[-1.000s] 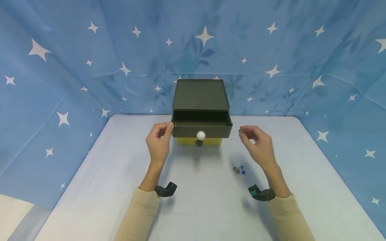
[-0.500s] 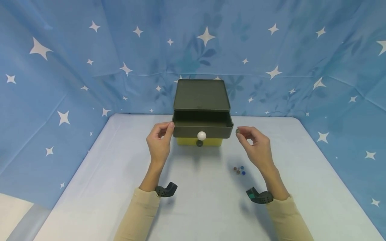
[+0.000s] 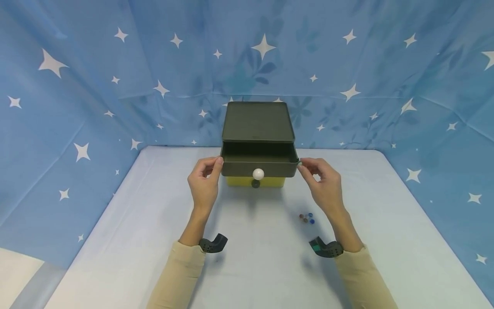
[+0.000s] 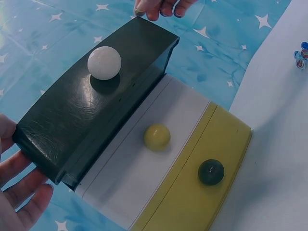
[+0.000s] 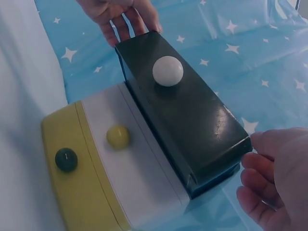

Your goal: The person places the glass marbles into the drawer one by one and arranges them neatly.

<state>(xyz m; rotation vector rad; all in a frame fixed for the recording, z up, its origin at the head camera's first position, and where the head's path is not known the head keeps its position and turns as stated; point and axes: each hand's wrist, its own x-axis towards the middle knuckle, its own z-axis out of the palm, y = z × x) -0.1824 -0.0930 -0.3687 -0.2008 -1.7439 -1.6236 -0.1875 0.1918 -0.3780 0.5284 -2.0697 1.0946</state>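
Observation:
The dark green top drawer (image 3: pixel 241 169) of a small cabinet stands pulled out, a white knob (image 3: pixel 258 174) on its front. My left hand (image 3: pixel 204 182) pinches the drawer's left front corner between thumb and fingers. At the right front corner, my right hand (image 3: pixel 326 184) pinches a small glassy marble (image 4: pixel 139 12), its fingertips touching the corner. In the right wrist view that marble is hidden behind the fingers. Several blue and brownish marbles (image 3: pixel 307 218) lie together on the white table, below my right hand.
Under the drawer, the cabinet has a white middle drawer (image 4: pixel 130 149) with a yellow knob (image 4: pixel 157 137) and a yellow bottom drawer (image 4: pixel 221 139) with a dark green knob (image 4: pixel 211 172). A blue star-patterned cloth (image 3: pixel 173 64) hangs behind the white table (image 3: pixel 247 257).
My right hand has moved left with the marble, from beside the drawer to its right front corner. My left hand and the drawer have stayed in place.

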